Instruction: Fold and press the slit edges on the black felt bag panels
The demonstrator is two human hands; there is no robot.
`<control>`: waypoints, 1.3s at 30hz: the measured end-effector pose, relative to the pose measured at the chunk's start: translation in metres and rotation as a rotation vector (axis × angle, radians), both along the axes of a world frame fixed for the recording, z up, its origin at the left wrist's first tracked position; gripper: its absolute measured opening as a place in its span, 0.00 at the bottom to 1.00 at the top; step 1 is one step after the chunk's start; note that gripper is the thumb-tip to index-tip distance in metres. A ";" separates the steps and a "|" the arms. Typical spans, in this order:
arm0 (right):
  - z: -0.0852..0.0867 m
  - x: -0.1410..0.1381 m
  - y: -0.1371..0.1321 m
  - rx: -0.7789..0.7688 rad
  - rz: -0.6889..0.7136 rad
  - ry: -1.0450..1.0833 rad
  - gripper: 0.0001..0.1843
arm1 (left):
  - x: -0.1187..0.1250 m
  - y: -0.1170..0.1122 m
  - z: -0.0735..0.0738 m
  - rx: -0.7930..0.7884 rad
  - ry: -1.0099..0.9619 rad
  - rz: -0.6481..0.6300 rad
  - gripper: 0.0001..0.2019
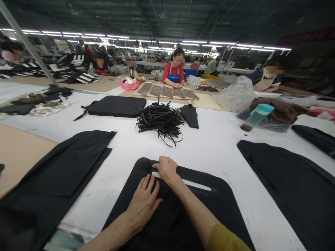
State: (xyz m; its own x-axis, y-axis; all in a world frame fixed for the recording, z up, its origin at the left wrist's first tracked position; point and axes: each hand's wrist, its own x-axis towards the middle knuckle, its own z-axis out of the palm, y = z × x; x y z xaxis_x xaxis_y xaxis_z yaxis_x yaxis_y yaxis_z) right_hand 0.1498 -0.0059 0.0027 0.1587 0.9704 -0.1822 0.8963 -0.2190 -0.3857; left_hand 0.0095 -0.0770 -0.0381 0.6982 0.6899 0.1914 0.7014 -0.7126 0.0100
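Observation:
A black fabric panel [170,223] with rounded corners lies on the white table in front of me. Near its far edge runs a long narrow slot [196,184] showing white. My left hand [143,202] rests flat on the panel just below the slot's left end, fingers spread and thumb out. Just beyond it, my right hand [166,169] is closed at the panel's far edge, its fingers curled over the black border and its thumb pointing left by the slot. The fingertips of that hand are partly hidden.
Beyond the panel sit a heap of black strips [159,120] and a padded black piece [116,106]. Stacked black panels lie left [65,164] and right [288,181]. A blue-lidded bottle [258,116] leans at right. A co-worker in red [172,71] works across the table.

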 end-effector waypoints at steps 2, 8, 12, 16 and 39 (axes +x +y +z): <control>0.002 0.006 -0.005 0.086 -0.031 0.008 0.09 | -0.001 -0.001 0.001 0.001 -0.030 0.007 0.22; 0.010 0.047 -0.059 0.271 -0.069 0.057 0.15 | -0.007 -0.002 0.002 -0.018 -0.255 0.060 0.25; -0.002 0.061 -0.105 0.408 0.002 -0.012 0.18 | -0.008 0.001 0.017 0.030 -0.280 0.039 0.23; -0.019 0.048 -0.124 0.398 0.187 -0.114 0.20 | -0.002 0.013 0.036 0.029 -0.126 -0.148 0.19; -0.033 0.138 -0.182 0.169 0.213 -0.276 0.36 | -0.026 0.046 -0.008 0.123 0.006 -0.268 0.37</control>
